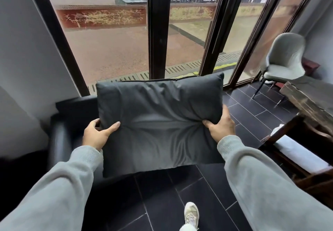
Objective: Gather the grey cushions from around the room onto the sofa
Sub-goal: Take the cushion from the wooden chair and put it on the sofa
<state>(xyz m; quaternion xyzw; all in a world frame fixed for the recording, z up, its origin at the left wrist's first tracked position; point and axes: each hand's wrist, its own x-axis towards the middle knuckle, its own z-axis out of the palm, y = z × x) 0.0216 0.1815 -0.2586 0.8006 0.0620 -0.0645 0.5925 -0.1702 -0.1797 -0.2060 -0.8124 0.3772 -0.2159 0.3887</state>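
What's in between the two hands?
In the head view, the grey cushion fills the gap: the left hand grips one side, the right hand grips the other.

2 arms extend forward, grey sleeves (pixel 252 167) down to the wrists. Left hand (pixel 95 135) grips the cushion (pixel 158 122) edge: thumb on the near face, fingers curled behind. Right hand (pixel 220 126) clamps the opposite edge, thumb pressed in, fingers behind.

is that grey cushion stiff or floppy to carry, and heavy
Probably soft and floppy: the grey cushion creases deeply where the right hand pinches it. Likely light for its size: the left hand grips only its edge.
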